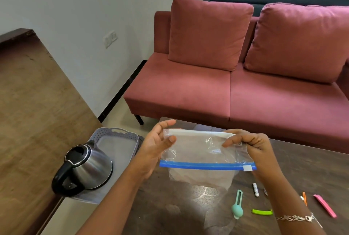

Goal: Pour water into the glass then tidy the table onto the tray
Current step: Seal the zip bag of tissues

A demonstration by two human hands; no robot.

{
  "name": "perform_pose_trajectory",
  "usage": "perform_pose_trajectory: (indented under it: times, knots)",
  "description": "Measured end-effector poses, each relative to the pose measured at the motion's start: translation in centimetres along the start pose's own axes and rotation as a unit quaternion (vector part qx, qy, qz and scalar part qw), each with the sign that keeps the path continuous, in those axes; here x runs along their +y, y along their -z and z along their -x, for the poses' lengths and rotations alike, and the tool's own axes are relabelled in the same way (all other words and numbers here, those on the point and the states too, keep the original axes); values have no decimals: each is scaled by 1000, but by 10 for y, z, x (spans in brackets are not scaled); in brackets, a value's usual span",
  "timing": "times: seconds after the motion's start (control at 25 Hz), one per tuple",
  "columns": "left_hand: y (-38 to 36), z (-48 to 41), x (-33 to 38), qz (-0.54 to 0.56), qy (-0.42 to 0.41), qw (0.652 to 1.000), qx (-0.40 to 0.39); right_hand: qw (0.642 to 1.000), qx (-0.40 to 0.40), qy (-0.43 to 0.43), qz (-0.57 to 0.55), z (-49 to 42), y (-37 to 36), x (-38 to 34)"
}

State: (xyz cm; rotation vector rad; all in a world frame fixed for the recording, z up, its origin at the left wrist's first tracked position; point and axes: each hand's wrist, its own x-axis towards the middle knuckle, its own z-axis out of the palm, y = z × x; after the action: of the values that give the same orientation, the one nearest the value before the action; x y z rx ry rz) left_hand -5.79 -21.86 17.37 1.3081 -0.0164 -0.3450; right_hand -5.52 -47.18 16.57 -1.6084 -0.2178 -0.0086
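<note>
Above coloured clips (262,211) on the dark tabletop (302,168), a person's left hand (155,145) and right hand (254,145) pinch opposite ends of a clear zip bag (204,151) in curled fingers (243,139); a steel kettle (90,168) stands on the grey tray (132,137) at left, red sofa (188,91) beyond.

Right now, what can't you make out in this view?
- No glass shows in the head view.
- Water level in the kettle: steel body and lid hide it.
- Part of the tray: covered by the kettle and the left forearm.
- Contents of the zip bag, gripped by the left hand and right hand: glare on the film.
- Part of the orange clip: behind the right wrist.
</note>
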Motion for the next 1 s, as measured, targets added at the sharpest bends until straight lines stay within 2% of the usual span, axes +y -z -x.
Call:
perform_pose_trajectory:
  times: [0.12, 0.24, 0.4, 0.68, 1.0]
  knots:
    - [0, 2, 0, -45, 22, 999, -19, 1000, 2, -2, -9, 0, -2, 1]
    - [-1, 3, 0, -80, -1, 997, 12, 1000, -15, -2, -6, 0, -4, 2]
    - [1, 2, 0, -86, -43, 994, 51, 999, -41, 5, 15, -2, -4, 9]
    - [2, 3, -8, -79, -49, 993, 65, 998, -46, -12, 28, 1, -6, 14]
    - [6, 4, -14, -70, -61, 992, 91, 995, -49, -67, -61, 6, -14, 15]
